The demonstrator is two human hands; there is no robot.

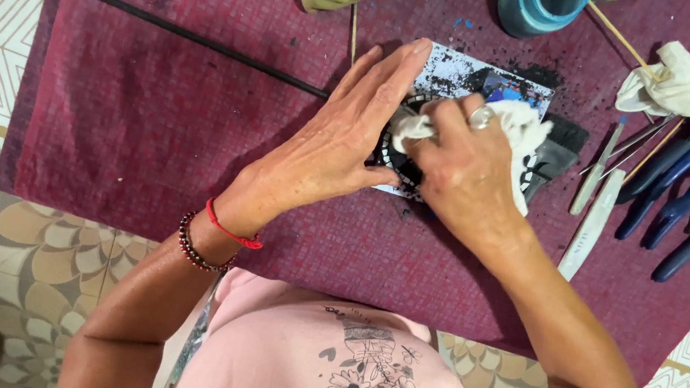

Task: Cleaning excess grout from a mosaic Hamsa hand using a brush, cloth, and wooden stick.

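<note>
Both hands' fingers [452,116] press cloth [526,122] onto mosaic [401,170].

Left hand [341,140] flat, fingers together, edge-down; right hand [468,167] beside it, fingers curled tight, knuckles up

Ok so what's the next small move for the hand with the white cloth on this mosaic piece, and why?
Probably a short wipe toward the left hand, which braces the small black-and-white mosaic piece. The right hand presses the crumpled white cloth onto it, and dark grit still shows on the white sheet underneath and on the maroon mat, so the surface likely needs more cleaning.
</note>
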